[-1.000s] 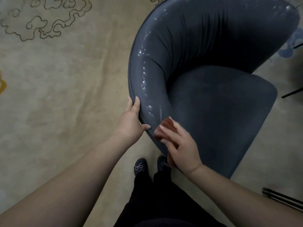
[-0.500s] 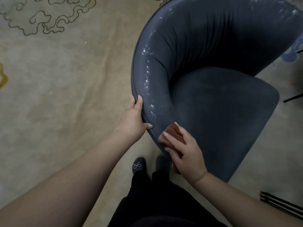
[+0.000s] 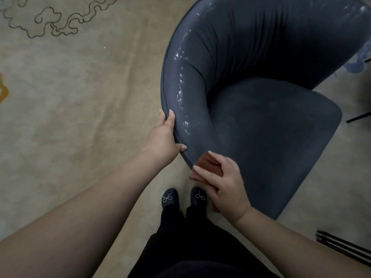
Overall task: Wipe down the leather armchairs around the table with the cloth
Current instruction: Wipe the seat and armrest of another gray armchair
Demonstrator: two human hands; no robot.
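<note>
We stood at the chair's near arm, chair on the rug. L hand gripped the arm's outer rim, fingers over the piping, thumb on the arm's end. R hand clamped the folded brown cloth, fingers curled over it, cloth pressed on the arm's near end. White flecks along arm top. Our shoes just below.

Floor's covered by a beige carpet with dark squiggly cloud outlines up top left. Black flat shoes with little sparkly bows, black trousers, and thin black metal rods bottom right.
</note>
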